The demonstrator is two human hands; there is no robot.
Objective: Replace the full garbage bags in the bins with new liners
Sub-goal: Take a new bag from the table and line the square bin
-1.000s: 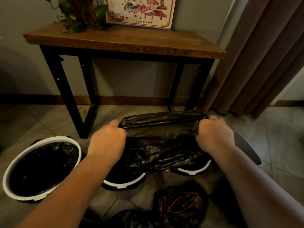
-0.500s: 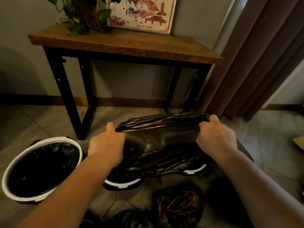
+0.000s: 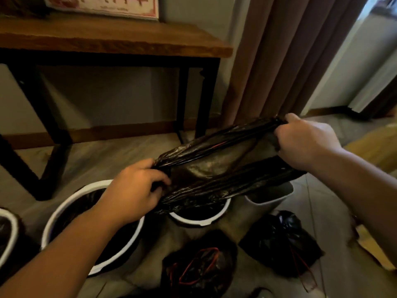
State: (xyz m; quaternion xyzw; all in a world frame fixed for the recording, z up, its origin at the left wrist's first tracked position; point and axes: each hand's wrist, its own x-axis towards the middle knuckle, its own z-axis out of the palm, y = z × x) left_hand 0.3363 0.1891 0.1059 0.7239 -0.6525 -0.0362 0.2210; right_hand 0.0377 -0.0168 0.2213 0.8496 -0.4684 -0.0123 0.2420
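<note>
A black bin liner (image 3: 214,166) with a red drawstring is stretched between my two hands, tilted up to the right. My left hand (image 3: 133,190) grips its left edge; my right hand (image 3: 305,143) grips its right edge, higher. Under the liner sit a white-rimmed bin (image 3: 199,221) and a grey bin (image 3: 268,195), both partly hidden by the plastic. A larger white-rimmed bin (image 3: 64,207) with a black liner inside is under my left forearm. Two tied full black bags (image 3: 199,269) (image 3: 281,241) lie on the floor in front.
A wooden table (image 3: 120,39) with black legs stands against the wall behind the bins. Brown curtains (image 3: 279,61) hang at the right. Another white bin rim (image 3: 9,233) shows at the far left. Cardboard (image 3: 373,147) lies on the floor at the right.
The view has swung right and closer. My right hand has risen and pulled the liner's edge up and right, so the liner now slants and is bunched into taut folds.
</note>
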